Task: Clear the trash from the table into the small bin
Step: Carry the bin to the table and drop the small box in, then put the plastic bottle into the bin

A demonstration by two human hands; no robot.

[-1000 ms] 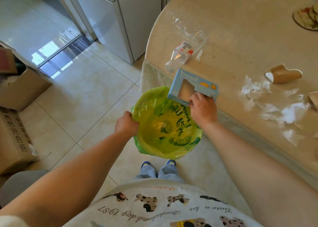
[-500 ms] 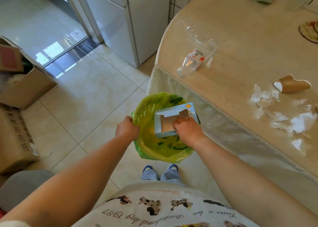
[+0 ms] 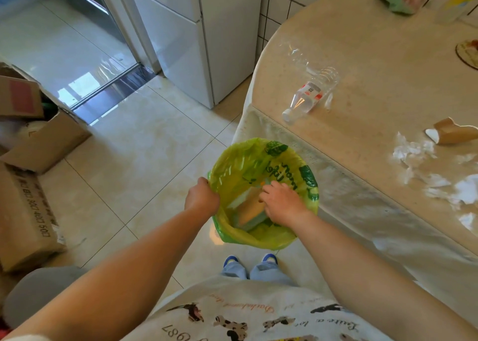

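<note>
- Now right hand (image 3: pixel 283 202) fingers are reaching down into the small bin (image 3: pixel 305 206), curled over the top of the tissue box (image 3: pixel 249 207); whether they are pinching it or just letting go, cannot tell.
- Tissue box is sitting tilted inside the bin's yellow-green liner, cardboard inside facing up, pale blue edge showing beside it.
- Change from a second ago: box was being held at the table edge above the bin rim, half a second ago it was hovering over the opening, now it is down inside. So one piece of trash is looking as good as binned.
- Left hand (image 3: pixel 203 198) is gripping the near-left rim of the liner, fingers clenched round the plastic, holding the bin mouth up and open, same grip as in the earlier frames.
- Bin is being held just beside the table (image 3: pixel 388 64) edge, above the floor, person's shoes visible below it.
- Outward on the table, trash waiting: clear plastic bottle (image 3: pixel 310 95) lying on its side near the edge, torn white tissue scraps (image 3: pixel 434 170) spread to the right, a crushed brown paper cup (image 3: pixel 452 132) just beyond them.
- Judgement: task is only partly done; right hand likely needs to come out and go for the bottle or scraps next.
- Farther out: white fridge (image 3: pixel 196 38), cardboard boxes (image 3: pixel 31 159) on the tile floor at left, not part of the job.
</note>
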